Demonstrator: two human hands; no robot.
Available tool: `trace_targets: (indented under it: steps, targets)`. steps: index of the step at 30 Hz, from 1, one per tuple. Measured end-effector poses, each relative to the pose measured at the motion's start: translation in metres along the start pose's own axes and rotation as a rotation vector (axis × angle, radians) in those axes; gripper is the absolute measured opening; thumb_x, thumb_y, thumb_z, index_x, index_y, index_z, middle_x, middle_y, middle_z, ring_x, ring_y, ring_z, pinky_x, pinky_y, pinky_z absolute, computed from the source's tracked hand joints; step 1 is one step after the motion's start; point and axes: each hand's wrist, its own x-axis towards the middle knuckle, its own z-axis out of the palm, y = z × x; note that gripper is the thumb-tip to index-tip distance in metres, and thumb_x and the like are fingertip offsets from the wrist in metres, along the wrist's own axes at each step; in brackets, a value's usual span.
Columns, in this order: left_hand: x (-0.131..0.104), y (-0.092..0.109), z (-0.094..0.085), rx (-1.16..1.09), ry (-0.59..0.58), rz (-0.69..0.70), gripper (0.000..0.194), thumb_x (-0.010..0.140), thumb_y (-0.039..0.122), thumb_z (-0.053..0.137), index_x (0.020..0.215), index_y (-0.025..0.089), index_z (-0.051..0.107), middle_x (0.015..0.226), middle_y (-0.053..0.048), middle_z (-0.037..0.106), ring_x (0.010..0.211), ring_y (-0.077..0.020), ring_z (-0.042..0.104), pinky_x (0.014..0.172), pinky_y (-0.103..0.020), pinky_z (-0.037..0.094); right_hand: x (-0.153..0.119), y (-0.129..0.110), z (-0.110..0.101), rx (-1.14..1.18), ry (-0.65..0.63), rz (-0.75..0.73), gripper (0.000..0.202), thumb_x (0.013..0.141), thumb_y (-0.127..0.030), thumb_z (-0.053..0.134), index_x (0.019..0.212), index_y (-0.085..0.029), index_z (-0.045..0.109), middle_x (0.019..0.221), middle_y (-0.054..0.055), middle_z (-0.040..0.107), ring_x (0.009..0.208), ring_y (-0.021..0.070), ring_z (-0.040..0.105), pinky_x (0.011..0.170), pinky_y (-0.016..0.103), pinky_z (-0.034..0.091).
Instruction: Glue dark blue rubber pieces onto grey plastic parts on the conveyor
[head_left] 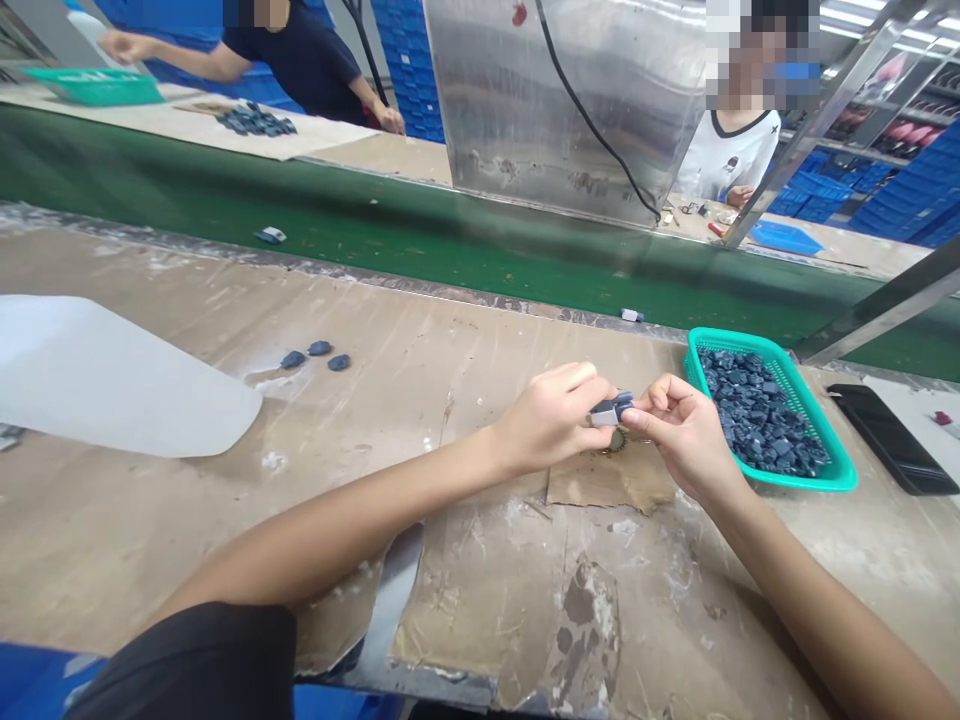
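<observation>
Left of the basket [795, 484], near the tabletop's [405, 370] far edge, with room leftward, my left hand [546, 415] and right hand [697, 440] pinch one block [607, 412], fingers bent.

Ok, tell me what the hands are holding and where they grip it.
A small grey-and-dark-blue piece: the left hand grips its grey body, the right hand's fingertips pinch its dark blue end.

Beyond the hands, a green conveyor belt [390, 235] crosses below a metal panel [570, 110]; blue crates [409, 70] stand behind.
</observation>
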Motion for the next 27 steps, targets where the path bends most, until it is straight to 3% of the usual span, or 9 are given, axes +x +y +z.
trace_targets:
  steps: [3, 8, 11, 14, 17, 19, 21, 23, 27]
  targets:
    - [-0.001, 0.001, -0.001, 0.114, 0.076, 0.123, 0.016, 0.085, 0.023, 0.048, 0.078, 0.012, 0.058, 0.065, -0.001, 0.051, 0.060, -0.0100, 0.045, 0.056, -0.020, 0.038, -0.001, 0.001, 0.001, 0.000, -0.033, -0.016, 0.039, 0.057, -0.023, 0.077, 0.060, -0.019, 0.039, 0.057, -0.006, 0.053, 0.054, 0.0087, 0.048, 0.051, 0.020, 0.037]
    - [-0.002, 0.004, -0.002, 0.201, 0.086, 0.230, 0.020, 0.086, 0.020, 0.046, 0.072, 0.012, 0.058, 0.063, -0.002, 0.052, 0.059, -0.0113, 0.046, 0.054, -0.021, 0.037, -0.003, 0.000, 0.006, -0.165, -0.037, -0.105, 0.035, 0.059, -0.023, 0.073, 0.054, -0.018, 0.039, 0.052, -0.006, 0.046, 0.051, 0.0085, 0.045, 0.049, 0.020, 0.037]
    - [0.003, 0.003, 0.001, 0.115, 0.050, 0.137, 0.016, 0.083, 0.024, 0.051, 0.078, 0.012, 0.060, 0.066, -0.001, 0.054, 0.059, -0.0106, 0.048, 0.054, -0.021, 0.038, 0.001, -0.007, 0.003, -0.310, -0.044, -0.163, 0.034, 0.064, -0.029, 0.070, 0.056, -0.019, 0.038, 0.054, -0.005, 0.045, 0.052, 0.0097, 0.045, 0.048, 0.021, 0.036]
    - [0.014, -0.007, 0.007, -0.082, -0.086, -0.056, 0.015, 0.078, 0.024, 0.057, 0.088, 0.013, 0.062, 0.073, -0.001, 0.058, 0.062, -0.0091, 0.053, 0.057, -0.019, 0.041, 0.015, -0.022, -0.022, -0.607, -0.027, -0.301, 0.026, 0.075, -0.034, 0.060, 0.062, -0.019, 0.043, 0.059, -0.002, 0.051, 0.055, 0.0119, 0.048, 0.052, 0.023, 0.037]
    - [0.022, -0.035, 0.014, -0.124, -0.227, -0.199, 0.022, 0.079, 0.020, 0.054, 0.099, 0.014, 0.061, 0.086, -0.003, 0.061, 0.074, -0.0117, 0.057, 0.066, -0.021, 0.046, 0.032, -0.034, -0.072, -1.069, 0.159, -0.407, 0.015, 0.082, -0.031, 0.052, 0.077, -0.018, 0.055, 0.075, 0.003, 0.061, 0.071, 0.0174, 0.057, 0.066, 0.028, 0.042]
    - [0.026, -0.064, 0.020, -0.049, -0.254, -0.271, 0.029, 0.081, 0.017, 0.050, 0.108, 0.014, 0.058, 0.098, -0.007, 0.060, 0.088, -0.0155, 0.057, 0.076, -0.025, 0.047, 0.042, -0.033, -0.108, -1.406, 0.220, -0.282, 0.016, 0.083, -0.025, 0.049, 0.091, -0.015, 0.059, 0.089, 0.008, 0.065, 0.084, 0.0212, 0.059, 0.074, 0.030, 0.043]
    - [0.032, -0.095, 0.027, 0.047, -0.278, -0.348, 0.035, 0.081, 0.015, 0.048, 0.116, 0.012, 0.054, 0.108, -0.010, 0.058, 0.099, -0.0192, 0.054, 0.086, -0.030, 0.045, 0.050, -0.025, -0.133, -1.698, 0.140, -0.087, 0.024, 0.080, -0.015, 0.048, 0.100, -0.012, 0.061, 0.097, 0.012, 0.065, 0.091, 0.0237, 0.059, 0.079, 0.031, 0.042]
    - [0.041, -0.123, 0.034, 0.138, -0.313, -0.450, 0.037, 0.082, 0.014, 0.047, 0.119, 0.011, 0.053, 0.113, -0.011, 0.057, 0.106, -0.0218, 0.052, 0.094, -0.033, 0.041, 0.055, -0.013, -0.146, -1.832, 0.075, -0.005, 0.031, 0.076, -0.007, 0.045, 0.101, -0.010, 0.064, 0.097, 0.016, 0.065, 0.093, 0.0264, 0.058, 0.082, 0.034, 0.041]
    - [0.067, -0.157, 0.051, 0.234, -0.293, -0.629, 0.035, 0.083, 0.011, 0.044, 0.115, 0.014, 0.058, 0.114, -0.011, 0.056, 0.108, -0.0226, 0.052, 0.097, -0.033, 0.039, 0.058, 0.004, -0.150, -1.877, 0.097, -0.054, 0.036, 0.074, -0.004, 0.042, 0.099, -0.009, 0.068, 0.094, 0.018, 0.065, 0.091, 0.0278, 0.059, 0.083, 0.037, 0.040]
